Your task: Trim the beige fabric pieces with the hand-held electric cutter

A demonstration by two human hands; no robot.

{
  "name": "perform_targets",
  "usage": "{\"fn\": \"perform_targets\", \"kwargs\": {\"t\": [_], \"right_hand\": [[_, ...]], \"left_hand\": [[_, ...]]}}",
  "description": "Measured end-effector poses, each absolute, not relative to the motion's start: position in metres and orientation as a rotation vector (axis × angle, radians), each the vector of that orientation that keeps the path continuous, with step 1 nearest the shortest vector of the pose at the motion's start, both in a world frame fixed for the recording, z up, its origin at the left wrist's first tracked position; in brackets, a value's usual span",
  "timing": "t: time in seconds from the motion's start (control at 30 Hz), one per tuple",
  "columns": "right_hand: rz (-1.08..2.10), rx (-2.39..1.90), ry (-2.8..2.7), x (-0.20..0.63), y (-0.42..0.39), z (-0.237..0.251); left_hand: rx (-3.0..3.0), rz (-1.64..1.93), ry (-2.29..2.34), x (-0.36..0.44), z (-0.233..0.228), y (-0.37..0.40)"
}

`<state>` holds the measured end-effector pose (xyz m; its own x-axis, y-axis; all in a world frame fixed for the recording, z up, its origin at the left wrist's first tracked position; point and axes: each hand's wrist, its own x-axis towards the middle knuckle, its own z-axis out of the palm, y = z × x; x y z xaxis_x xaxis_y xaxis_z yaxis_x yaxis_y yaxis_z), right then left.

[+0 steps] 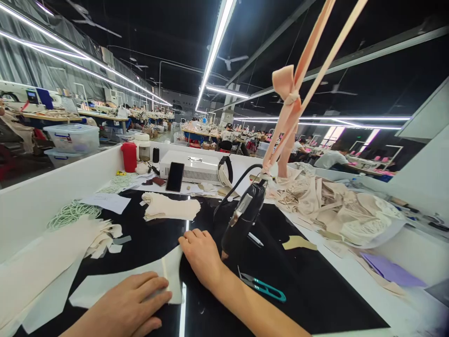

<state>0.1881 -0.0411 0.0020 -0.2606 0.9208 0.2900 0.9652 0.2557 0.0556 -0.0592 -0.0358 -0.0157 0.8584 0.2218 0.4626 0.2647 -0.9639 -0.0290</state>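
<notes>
Black board (315,295) looks slick, so light stuff should slide; most room lower right, its edge running diagonally there. White panel (108,281) lies on it, lower left to centre; probably light, soft, bendy (tough enough, I'd guess). Best held flat by the narrow end or by its edges. Tool (244,213) hangs right of centre, limiting room above the right hand. Left hand (135,299) flat on panel, fingers slightly spread; right hand (201,252) bent over its upper-right corner, can't tell if pinching. Snips (266,289) and pen (255,239) crowd the right forearm side.
</notes>
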Motion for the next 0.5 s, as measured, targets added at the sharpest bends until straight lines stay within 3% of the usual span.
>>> {"fn": "perform_targets", "kwargs": {"t": [0.13,0.5], "right_hand": [[-0.499,-1.858,-2.236,0.196,-0.039,0.004],[-0.579,-1.422,-2.434,0.185,-0.073,0.01]], "left_hand": [[-2.978,-0.694,-0.36,-0.067,-0.03,-0.032],[-2.954,-0.779,-0.321,-0.072,-0.044,-0.027]]}}
